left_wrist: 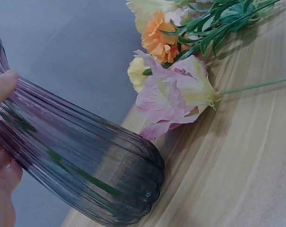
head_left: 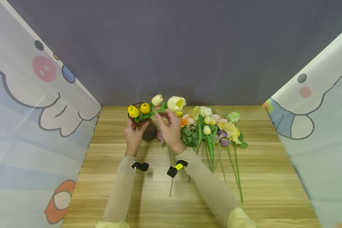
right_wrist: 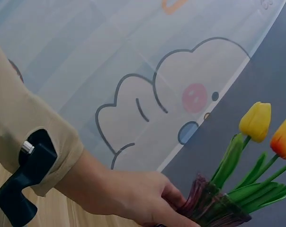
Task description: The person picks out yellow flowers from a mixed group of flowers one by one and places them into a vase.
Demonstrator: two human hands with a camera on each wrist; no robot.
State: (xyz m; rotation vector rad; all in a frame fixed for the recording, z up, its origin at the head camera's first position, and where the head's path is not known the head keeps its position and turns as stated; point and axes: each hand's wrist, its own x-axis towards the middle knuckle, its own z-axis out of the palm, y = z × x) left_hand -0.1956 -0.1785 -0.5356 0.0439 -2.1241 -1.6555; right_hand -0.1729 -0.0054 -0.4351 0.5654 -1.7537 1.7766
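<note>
My left hand (head_left: 133, 137) grips a ribbed, purple-tinted glass vase (left_wrist: 86, 142) near its rim, thumb on one side. Two yellow tulips (head_left: 133, 111) and a cream tulip (head_left: 157, 100) show at the vase mouth. In the right wrist view, the left hand (right_wrist: 133, 196) is seen around the vase neck (right_wrist: 204, 203), under an orange-tipped yellow tulip (right_wrist: 283, 138). A green stem (left_wrist: 91, 177) shows through the glass. Right of the rim, my right hand (head_left: 171, 129) pinches a large white tulip (head_left: 176, 104) below its bloom; the exact grip is partly hidden by the fingers.
To the right lies a pile of loose flowers (head_left: 206, 126), with long stems (head_left: 237, 177) reaching toward the front. A pink flower (left_wrist: 174, 97) lies beside the vase, near an orange carnation (left_wrist: 158, 38). A grey wall (head_left: 182, 53) stands behind the wooden table (head_left: 268, 164).
</note>
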